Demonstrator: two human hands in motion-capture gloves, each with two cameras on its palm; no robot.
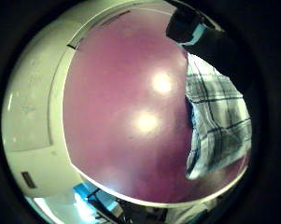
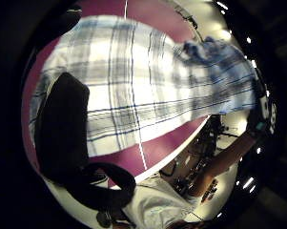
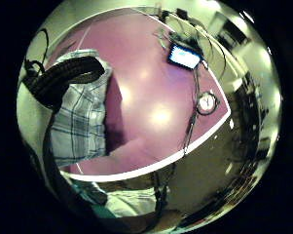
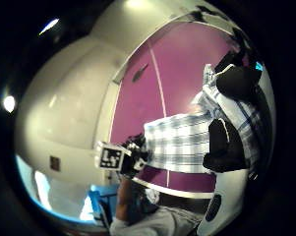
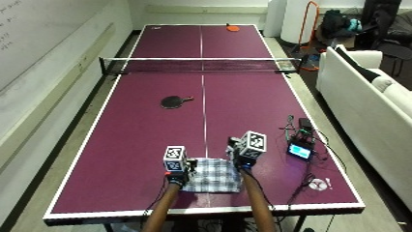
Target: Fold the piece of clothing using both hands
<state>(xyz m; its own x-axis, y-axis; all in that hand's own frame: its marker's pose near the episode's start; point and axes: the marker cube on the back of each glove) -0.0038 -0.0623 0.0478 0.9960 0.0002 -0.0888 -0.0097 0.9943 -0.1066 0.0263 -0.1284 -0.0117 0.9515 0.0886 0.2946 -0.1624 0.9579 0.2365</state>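
Clothing, a white-and-blue plaid piece point(image 5: 211, 175), lies flat on the purple table-tennis table point(image 5: 128, 145) near the person's edge, straddling the white centre line. It sits between the two gloved hands.

Left hand point(image 5: 175, 177) is at the cloth's left edge, toward the near corner. In the left thumb-side palm view the plaid point(image 2: 148, 81) spreads wide just under the palm, and a dark glove finger point(image 2: 62, 129) lies over its edge. Whether the fingers pinch the fabric or merely rest on it, I cannot tell. The left little-finger-side view shows the cloth's border point(image 1: 217, 126) lying on the table surface beside bare purple.

Right hand point(image 5: 241, 159) is at the cloth's right edge, toward the far corner. In the right thumb-side palm view, gloved fingertips point(image 4: 226, 145) curl down against the plaid point(image 4: 179, 142), which appears gathered around them, so this hand seems to be gripping the fabric. The right little-finger-side view shows a curled finger point(image 3: 63, 75) across the cloth's top.

Farther up the table, left of the centre line, lies a dark paddle point(image 5: 174, 101). To the right of the hands sit a small device with a lit screen point(image 5: 300, 151), some cables and a round disc point(image 5: 318, 184). The net point(image 5: 201, 65) crosses the table's middle, and an orange paddle point(image 5: 232, 28) rests at the far end.
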